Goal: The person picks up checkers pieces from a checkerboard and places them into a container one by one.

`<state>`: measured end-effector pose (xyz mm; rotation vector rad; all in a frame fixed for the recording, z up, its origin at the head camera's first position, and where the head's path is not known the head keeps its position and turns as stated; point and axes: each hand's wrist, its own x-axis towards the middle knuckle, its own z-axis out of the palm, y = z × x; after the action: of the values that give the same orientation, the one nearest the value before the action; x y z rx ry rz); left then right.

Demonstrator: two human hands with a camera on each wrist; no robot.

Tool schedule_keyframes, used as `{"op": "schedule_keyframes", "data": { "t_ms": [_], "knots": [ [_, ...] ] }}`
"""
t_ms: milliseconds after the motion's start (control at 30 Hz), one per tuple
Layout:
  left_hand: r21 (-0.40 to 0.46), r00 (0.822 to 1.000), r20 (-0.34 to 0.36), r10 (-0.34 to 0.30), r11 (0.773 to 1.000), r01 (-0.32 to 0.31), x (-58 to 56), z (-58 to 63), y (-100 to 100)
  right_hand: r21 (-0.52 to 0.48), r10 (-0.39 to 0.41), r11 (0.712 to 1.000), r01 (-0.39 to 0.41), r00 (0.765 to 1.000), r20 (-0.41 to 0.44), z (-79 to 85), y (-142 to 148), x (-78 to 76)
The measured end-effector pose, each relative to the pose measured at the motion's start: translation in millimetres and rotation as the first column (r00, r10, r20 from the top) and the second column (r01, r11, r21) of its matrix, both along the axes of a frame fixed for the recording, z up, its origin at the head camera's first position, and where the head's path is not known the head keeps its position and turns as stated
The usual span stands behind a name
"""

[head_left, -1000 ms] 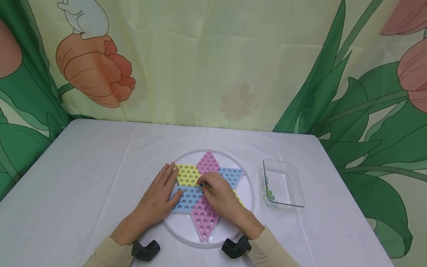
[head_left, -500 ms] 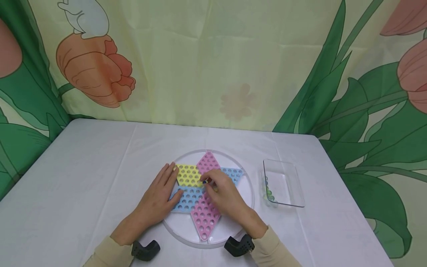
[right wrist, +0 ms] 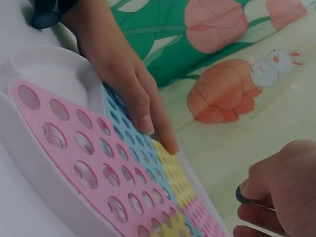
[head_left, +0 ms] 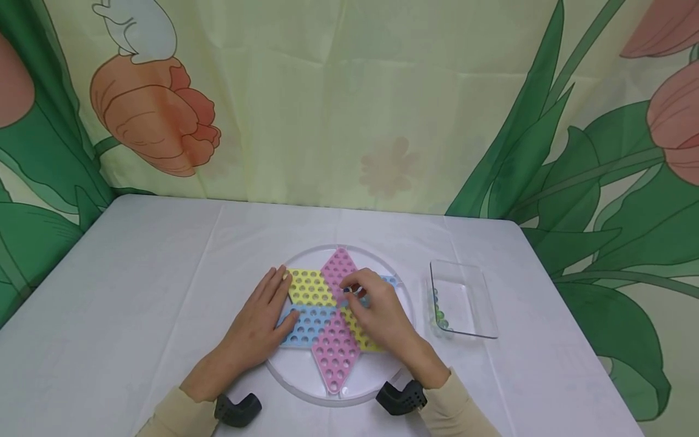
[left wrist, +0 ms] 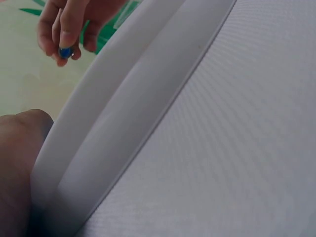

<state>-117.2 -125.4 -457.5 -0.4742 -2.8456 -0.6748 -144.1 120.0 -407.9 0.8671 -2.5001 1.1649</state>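
On the table lies a round white tray [head_left: 289, 379] bearing a Chinese checkers board [head_left: 335, 358], a star of pink, yellow and blue points full of round holes. My left hand [head_left: 261, 325] rests flat at the board's left side, fingers straight, the thumb over a blue point. Between thumb and fingertips my right hand [head_left: 379, 309] pinches a dark blue marble [left wrist: 65, 52] above the star's middle. The right wrist view shows this marble raised off the board, at the thumb's tip. The right hand hides part of the right-hand blue point.
To the right of the tray stands a clear rectangular box [head_left: 480, 303] with several greenish marbles [head_left: 441, 318] along its left side. A white cloth [head_left: 136, 291] covers the table. Behind hangs a printed curtain [head_left: 306, 109] with flowers and a rabbit.
My right hand has moved right and a little away from me over the board, still pinching the marble, uncovering more of the yellow point. The left hand has stayed in place.
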Motion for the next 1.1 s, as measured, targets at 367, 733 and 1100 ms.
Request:
{"op": "schedule_keyframes", "data": {
  "t_ms": [367, 733, 1100],
  "knots": [
    [-0.005, 1.000, 0.010, 0.001, 1.000, -0.001, 1.3, 0.9, -0.8, -0.049, -0.082, 0.995, 0.083, 0.996, 0.019, 13.7, 16.7, 0.8],
    [0.009, 1.000, 0.015, -0.007, 1.000, 0.007, 1.9, 1.6, -0.7, -0.131, -0.107, 0.986, 0.101, 0.994, -0.037, 21.5, 35.4, -4.4],
    [0.008, 1.000, 0.014, -0.005, 1.000, 0.005, 1.6, 1.1, -1.2, -0.148, -0.195, 0.970, 0.191, 0.981, -0.015, 27.6, 51.4, -8.0]
  ]
}}
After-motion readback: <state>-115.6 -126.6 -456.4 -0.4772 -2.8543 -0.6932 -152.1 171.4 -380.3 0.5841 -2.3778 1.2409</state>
